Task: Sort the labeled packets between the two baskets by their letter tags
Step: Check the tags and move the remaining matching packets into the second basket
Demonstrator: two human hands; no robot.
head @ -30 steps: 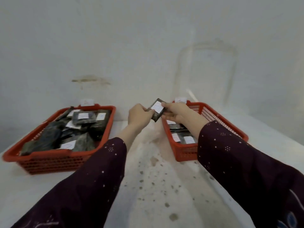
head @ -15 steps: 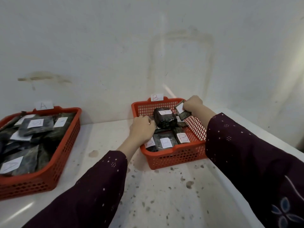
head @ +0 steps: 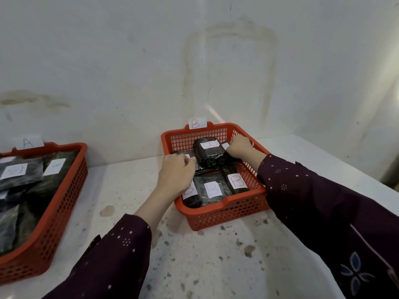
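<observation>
A small red basket (head: 226,214) tagged B (head: 197,123) holds several dark packets with white B labels, one bulky packet (head: 208,155) on top. My right hand (head: 240,147) is inside the basket at its far right, closed on a dark packet (head: 226,157) with a white label, pressed low beside the bulky one. My left hand (head: 176,173) rests over the basket's left side, fingers curled on a packet edge (head: 186,156). The larger red basket (head: 62,203) tagged A (head: 27,142) sits at the left with several dark labeled packets.
Both baskets stand on a white speckled counter (head: 205,255) against a stained white wall. A strip of bare counter lies between the baskets, and more in front of basket B. My dark dotted sleeves cross the near counter.
My right hand carried the packet from between the baskets into basket B and lowered it at the far right. My left hand followed to the basket's left side. The view swung right.
</observation>
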